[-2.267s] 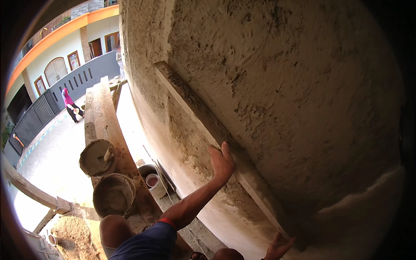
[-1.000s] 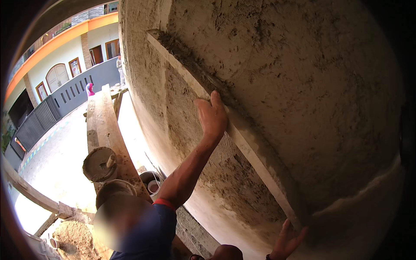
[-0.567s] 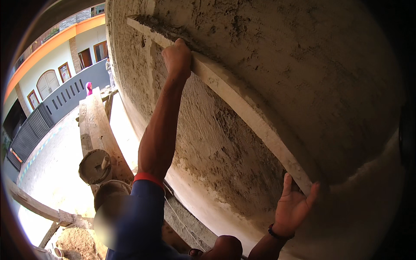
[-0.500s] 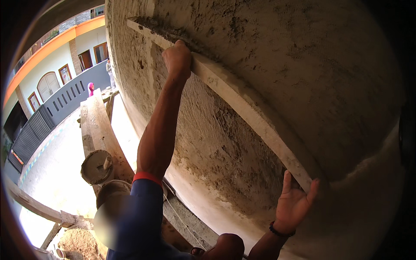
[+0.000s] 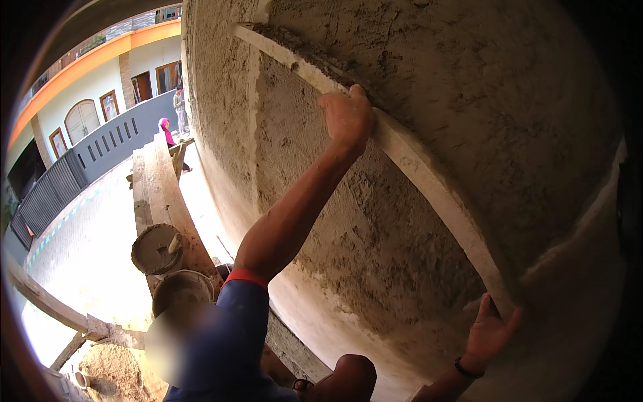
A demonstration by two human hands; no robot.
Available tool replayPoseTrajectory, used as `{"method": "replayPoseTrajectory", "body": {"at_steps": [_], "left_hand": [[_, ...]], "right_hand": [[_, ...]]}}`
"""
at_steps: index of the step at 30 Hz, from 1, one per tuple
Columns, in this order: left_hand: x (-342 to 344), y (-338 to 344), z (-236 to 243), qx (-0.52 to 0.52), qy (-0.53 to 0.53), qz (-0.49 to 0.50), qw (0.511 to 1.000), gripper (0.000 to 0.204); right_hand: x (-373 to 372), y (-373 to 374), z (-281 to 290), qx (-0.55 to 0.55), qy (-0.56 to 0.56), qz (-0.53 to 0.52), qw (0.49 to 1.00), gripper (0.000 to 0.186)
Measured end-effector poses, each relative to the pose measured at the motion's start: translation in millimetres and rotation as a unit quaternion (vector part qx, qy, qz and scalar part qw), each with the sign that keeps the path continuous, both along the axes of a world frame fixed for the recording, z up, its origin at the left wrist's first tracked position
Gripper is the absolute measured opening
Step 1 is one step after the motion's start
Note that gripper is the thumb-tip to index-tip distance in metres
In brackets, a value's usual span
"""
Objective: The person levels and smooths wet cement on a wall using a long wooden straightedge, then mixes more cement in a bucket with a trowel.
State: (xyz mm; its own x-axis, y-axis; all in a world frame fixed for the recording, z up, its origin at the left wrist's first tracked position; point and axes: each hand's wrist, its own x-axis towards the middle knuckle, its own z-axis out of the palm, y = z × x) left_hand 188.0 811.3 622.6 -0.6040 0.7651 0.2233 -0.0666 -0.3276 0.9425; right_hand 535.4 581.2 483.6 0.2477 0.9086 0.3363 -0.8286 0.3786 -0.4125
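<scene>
A long pale straightedge (image 5: 432,175) lies slantwise against the rough, partly plastered wall (image 5: 348,208), its upper end to the left. Wet mortar (image 5: 320,59) has gathered along its upper edge. My left hand (image 5: 349,124) is closed over the straightedge above its middle, arm stretched up. At the lower right end, my right hand (image 5: 487,338) holds the straightedge between thumb and fingers, palm turned up. Below the straightedge the wall surface is coarse and patchy; above it the mortar looks smoother.
Scaffold planks (image 5: 164,194) run away at the left. Two mortar-smeared buckets (image 5: 155,251) stand there, one with a handle sticking out. A sand heap (image 5: 114,372) lies at lower left. Two people (image 5: 165,127) are beyond the planks, near a grey fence (image 5: 107,144).
Both hands and the straightedge have shifted right and down in the picture, partly because the view has turned. The left hand has slid closer to the straightedge's middle.
</scene>
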Motion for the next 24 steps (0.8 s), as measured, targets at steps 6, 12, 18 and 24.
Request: {"method": "replayPoseTrajectory", "body": {"at_steps": [6, 12, 18, 24], "left_hand": [[51.5, -30.5, 1.0, 0.041, 0.016, -0.055, 0.998, 0.057], [110.5, -74.1, -2.1, 0.189, 0.052, -0.101, 0.975, 0.051], [130.3, -121.2, -59.3, 0.192, -0.059, -0.161, 0.966, 0.053], [128.9, -160.2, -144.0, 0.053, -0.214, -0.188, 0.957, 0.044]], "right_hand": [[67.7, -24.7, -12.3, -0.01, -0.041, -0.053, 0.998, 0.056], [158.5, -73.1, -25.4, 0.006, -0.07, 0.015, 0.997, 0.052], [169.6, -124.5, -9.1, -0.066, -0.051, -0.031, 0.996, 0.051], [137.4, -133.8, 30.8, 0.084, -0.069, 0.017, 0.994, 0.053]]}}
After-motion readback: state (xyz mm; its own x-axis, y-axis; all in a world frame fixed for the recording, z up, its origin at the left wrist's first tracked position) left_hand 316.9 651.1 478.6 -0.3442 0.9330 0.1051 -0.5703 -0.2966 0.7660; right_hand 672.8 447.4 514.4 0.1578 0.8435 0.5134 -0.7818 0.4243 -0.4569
